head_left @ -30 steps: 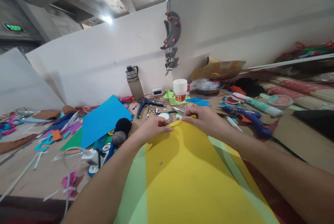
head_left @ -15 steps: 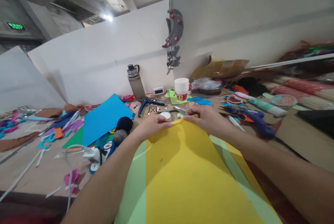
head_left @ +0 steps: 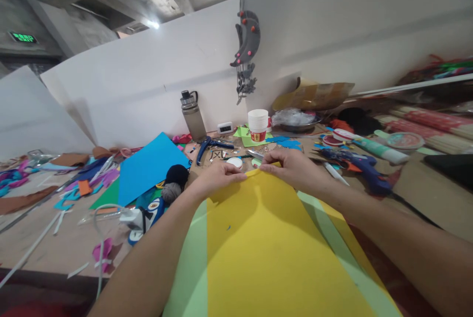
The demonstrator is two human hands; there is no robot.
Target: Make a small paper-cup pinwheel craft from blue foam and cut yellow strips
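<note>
A large yellow sheet, paper or thin foam, stretches from the bottom of the view up to my hands. Pale green sheets show beneath it on both sides. At its far edge my left hand pinches the sheet between thumb and fingers. My right hand grips the same edge a little to the right, its thumb close to the left one. The edge between them is bent up in a small fold. A small dark speck lies on the yellow surface. Beyond my hands are a white round lid and a metal blade.
Behind stand a water bottle, stacked paper cups and a small white clock. A blue glue gun lies at right. To the left are a blue sheet, black yarn, a power strip and scraps.
My left hand has shifted very slightly right along the edge, nearer to my right hand. Both hands keep their hold on the yellow sheet.
</note>
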